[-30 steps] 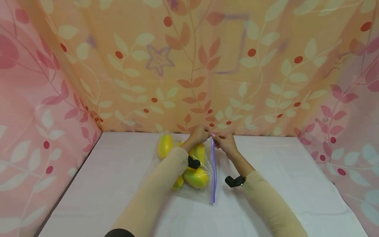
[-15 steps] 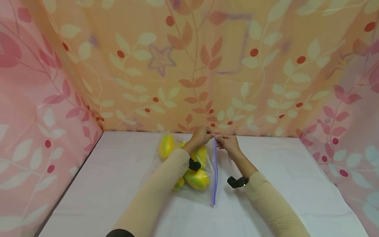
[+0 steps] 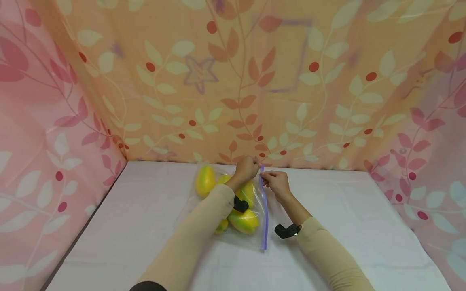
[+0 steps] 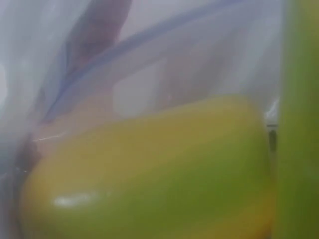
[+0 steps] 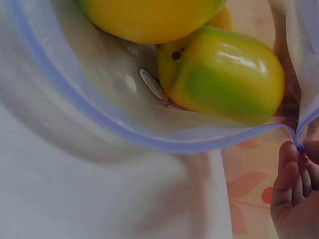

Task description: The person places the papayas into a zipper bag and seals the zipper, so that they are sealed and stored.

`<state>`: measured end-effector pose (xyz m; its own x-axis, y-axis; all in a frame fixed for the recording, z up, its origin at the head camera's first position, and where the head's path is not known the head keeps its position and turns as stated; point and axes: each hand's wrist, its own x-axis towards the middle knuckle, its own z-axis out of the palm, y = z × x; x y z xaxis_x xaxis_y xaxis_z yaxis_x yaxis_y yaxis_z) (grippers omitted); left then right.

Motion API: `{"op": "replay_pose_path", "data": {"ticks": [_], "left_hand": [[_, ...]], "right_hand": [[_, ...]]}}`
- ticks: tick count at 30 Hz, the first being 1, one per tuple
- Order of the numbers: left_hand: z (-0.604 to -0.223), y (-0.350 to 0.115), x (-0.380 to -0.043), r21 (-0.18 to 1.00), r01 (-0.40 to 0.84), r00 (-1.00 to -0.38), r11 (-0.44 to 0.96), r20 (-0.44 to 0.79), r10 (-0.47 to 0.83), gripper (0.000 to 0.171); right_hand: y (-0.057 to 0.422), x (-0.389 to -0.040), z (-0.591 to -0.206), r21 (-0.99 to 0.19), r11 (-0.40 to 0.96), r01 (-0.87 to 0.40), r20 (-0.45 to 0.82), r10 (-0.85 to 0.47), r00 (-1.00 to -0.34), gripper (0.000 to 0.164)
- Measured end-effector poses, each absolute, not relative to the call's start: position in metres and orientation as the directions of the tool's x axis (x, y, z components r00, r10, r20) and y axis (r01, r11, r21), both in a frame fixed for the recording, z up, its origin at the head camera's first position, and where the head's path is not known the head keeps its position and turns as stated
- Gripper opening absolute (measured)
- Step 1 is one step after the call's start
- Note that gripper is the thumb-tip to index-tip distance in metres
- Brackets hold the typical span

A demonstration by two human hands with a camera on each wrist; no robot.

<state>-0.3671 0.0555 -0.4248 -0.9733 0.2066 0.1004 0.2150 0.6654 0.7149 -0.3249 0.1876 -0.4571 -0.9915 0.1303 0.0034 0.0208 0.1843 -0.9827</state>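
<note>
A clear zip bag (image 3: 236, 241) with a purple zip strip (image 3: 265, 222) lies on the table, mouth to the right. Inside are several yellow-green fruits that look like mangoes (image 3: 244, 221). My left hand (image 3: 245, 169) reaches over the bag and pinches the far corner of its mouth. Just nearer along the strip, my right hand (image 3: 278, 182) pinches the zip between thumb and fingers. In the right wrist view the zip edges meet at my right fingers (image 5: 286, 179), while the rest of the mouth gapes. The left wrist view is blurred, mostly filled by a mango (image 4: 149, 174).
The bag rests on a white-covered table (image 3: 349, 226). An orange leaf-patterned curtain (image 3: 164, 101) hangs at the table's far edge. Pink patterned curtains (image 3: 32, 133) stand at both sides. Black wrist cameras (image 3: 287, 231) sit on both wrists.
My right hand has slid slightly toward me along the zip strip, away from the far corner. My left hand keeps its pinch at the corner, and the bag has hardly moved.
</note>
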Motion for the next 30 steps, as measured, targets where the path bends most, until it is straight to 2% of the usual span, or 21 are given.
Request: {"op": "replay_pose_path", "data": {"ticks": [4, 11, 24, 30], "left_hand": [[-0.422, 0.053, -0.367, 0.765, 0.207, -0.967, 0.610, 0.065, 0.247, 0.020], [-0.419, 0.049, -0.371, 0.775, 0.298, -0.916, 0.557, 0.068, 0.395, 0.023], [-0.415, 0.036, -0.378, 0.799, 0.248, -0.904, 0.547, -0.013, 0.428, 0.021], [-0.410, 0.032, -0.377, 0.770, 0.287, -0.891, 0.570, -0.004, 0.453, 0.019]], "right_hand": [[0.191, -0.324, -0.456, -0.982, 0.186, 0.034, -0.012, 0.117, -0.993, 0.026], [0.199, -0.324, -0.454, -0.988, 0.121, 0.097, -0.090, 0.064, -0.994, 0.029], [0.196, -0.331, -0.453, -0.991, 0.092, 0.097, -0.101, -0.040, -0.994, 0.031], [0.191, -0.331, -0.451, -0.987, 0.139, 0.084, -0.089, -0.028, -0.996, 0.027]]}}
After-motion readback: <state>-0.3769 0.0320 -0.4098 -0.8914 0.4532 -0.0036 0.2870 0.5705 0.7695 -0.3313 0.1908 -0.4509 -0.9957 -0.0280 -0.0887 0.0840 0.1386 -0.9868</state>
